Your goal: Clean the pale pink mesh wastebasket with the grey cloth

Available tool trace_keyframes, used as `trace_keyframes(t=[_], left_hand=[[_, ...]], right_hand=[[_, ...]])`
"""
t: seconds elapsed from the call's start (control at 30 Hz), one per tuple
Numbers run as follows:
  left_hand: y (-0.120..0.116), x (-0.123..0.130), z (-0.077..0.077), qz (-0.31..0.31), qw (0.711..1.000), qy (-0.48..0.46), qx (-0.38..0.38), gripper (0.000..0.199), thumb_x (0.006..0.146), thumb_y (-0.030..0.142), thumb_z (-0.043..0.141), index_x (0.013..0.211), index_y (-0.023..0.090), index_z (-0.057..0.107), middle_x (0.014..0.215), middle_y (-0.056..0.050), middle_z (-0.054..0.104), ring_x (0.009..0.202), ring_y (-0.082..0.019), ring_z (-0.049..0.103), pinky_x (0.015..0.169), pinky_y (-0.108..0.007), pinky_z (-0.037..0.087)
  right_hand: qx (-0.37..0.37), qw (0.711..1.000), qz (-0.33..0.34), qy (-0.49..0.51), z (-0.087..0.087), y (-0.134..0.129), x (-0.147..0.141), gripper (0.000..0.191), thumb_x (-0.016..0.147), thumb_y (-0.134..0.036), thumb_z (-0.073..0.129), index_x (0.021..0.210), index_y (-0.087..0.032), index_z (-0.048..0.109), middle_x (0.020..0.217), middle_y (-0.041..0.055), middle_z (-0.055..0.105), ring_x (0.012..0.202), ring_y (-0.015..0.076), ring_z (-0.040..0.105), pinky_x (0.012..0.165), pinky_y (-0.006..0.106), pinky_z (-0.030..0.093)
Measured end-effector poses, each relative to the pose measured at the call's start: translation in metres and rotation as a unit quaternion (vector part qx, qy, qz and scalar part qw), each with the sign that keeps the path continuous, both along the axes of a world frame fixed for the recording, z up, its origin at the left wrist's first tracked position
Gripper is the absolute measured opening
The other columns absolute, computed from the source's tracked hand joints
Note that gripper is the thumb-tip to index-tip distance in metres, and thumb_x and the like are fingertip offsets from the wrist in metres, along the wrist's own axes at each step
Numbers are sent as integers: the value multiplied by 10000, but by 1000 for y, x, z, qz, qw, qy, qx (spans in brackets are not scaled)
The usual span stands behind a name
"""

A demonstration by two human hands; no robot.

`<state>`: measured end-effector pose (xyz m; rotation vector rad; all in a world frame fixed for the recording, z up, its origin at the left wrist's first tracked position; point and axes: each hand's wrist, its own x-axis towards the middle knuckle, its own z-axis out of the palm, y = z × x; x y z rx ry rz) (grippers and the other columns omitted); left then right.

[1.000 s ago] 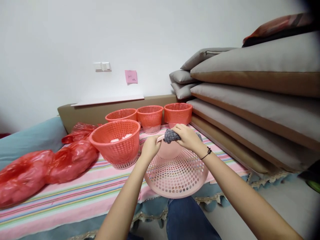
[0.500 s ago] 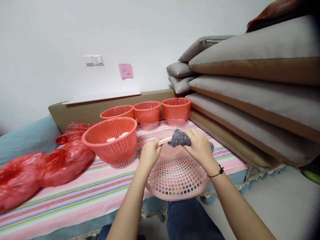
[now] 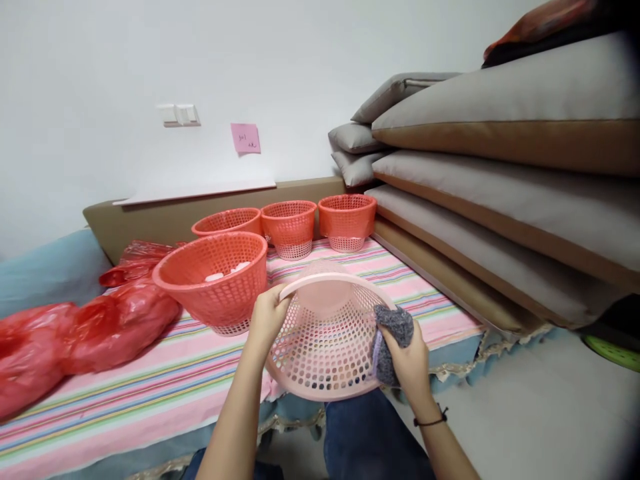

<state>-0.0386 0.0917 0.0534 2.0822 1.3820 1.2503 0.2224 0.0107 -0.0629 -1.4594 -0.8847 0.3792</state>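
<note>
A pink plastic basket (image 3: 325, 347) with a perforated wall lies tilted on its side, its mouth facing me, above the front edge of the striped cloth. My left hand (image 3: 267, 320) grips its rim at the upper left, thumb on the inside. Bunched in my right hand (image 3: 413, 363) is a dark grey cleaning cloth (image 3: 393, 333) with a light purple edge. That cloth is wrapped over the basket's rim on the right side. Part of my right fingers is hidden behind the cloth and the rim.
Several red-covered baskets (image 3: 215, 267) stand on the striped cloth (image 3: 200, 380); the nearest holds white pieces. Red plastic bags (image 3: 115, 327) lie at the left. Grey-brown cushions (image 3: 500, 160) are stacked at the right. Behind is a wall with a pink note (image 3: 245, 138).
My right hand has slid with the grey cloth from the top of the rim down to its right side. My left hand still grips the rim, slightly further left.
</note>
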Motion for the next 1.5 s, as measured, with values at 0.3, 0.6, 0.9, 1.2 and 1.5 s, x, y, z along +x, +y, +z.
trace_keyframes(t=[0.3, 0.6, 0.9, 1.2, 1.5], left_hand=[[-7, -40, -26, 54, 993, -100, -28, 287, 720, 362, 525, 833, 161, 694, 819, -58, 731, 827, -238, 653, 811, -355, 493], [-19, -28, -4, 69, 995, 56, -43, 305, 783, 324, 532, 1022, 165, 632, 1015, -90, 728, 958, -259, 666, 889, -386, 490], [2, 20, 31, -53, 992, 93, 70, 387, 791, 94, 493, 1117, 154, 694, 1100, -105, 732, 1030, -232, 658, 954, -358, 468], [18, 20, 14, -99, 994, 24, 28, 356, 801, 89, 481, 1059, 154, 718, 1019, -71, 752, 938, -213, 677, 897, -322, 493], [13, 17, 11, -92, 995, 30, 17, 384, 828, 113, 494, 1141, 186, 703, 1106, -73, 742, 1039, -235, 664, 977, -352, 461]], right_hand=[[-24, 998, 15, 47, -40, -17, -43, 569, 749, -592, 657, 1123, -179, 541, 1102, 159, 676, 1039, 304, 632, 885, 421, 486], [112, 905, 180, -368, 106, 39, 21, 276, 859, -308, 597, 1107, -189, 585, 1053, 99, 633, 998, 263, 581, 847, 367, 455], [125, 788, 209, -566, 167, 76, -8, 262, 830, -160, 628, 1087, -202, 597, 996, 76, 605, 958, 244, 537, 824, 356, 436], [109, 800, 217, -549, 154, 88, -7, 248, 844, -207, 637, 1090, -208, 608, 977, 58, 602, 917, 229, 550, 773, 324, 433], [102, 814, 204, -534, 146, 82, -11, 308, 822, -190, 647, 1123, -230, 593, 1049, 67, 623, 967, 252, 556, 806, 352, 446]])
